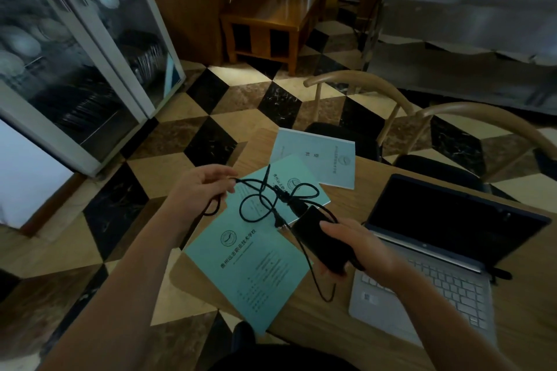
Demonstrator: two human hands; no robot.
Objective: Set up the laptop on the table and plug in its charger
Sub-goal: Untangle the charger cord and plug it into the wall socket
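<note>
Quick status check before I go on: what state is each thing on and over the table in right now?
Laptop: open on the table, screen dark.
Charger brick: gripped in the right hand, off the table.
Charger cable: tangled in loops, one end pinched by the left hand; not seen plugged into the laptop.
Three booklets: closed, lying overlapped on the table.
Two chairs: pushed up to the far side.

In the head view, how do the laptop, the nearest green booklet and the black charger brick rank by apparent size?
1. Laptop, largest.
2. Nearest green booklet.
3. Charger brick, smallest, though the right hand holding it hides part and lifts it nearer the camera.
</note>
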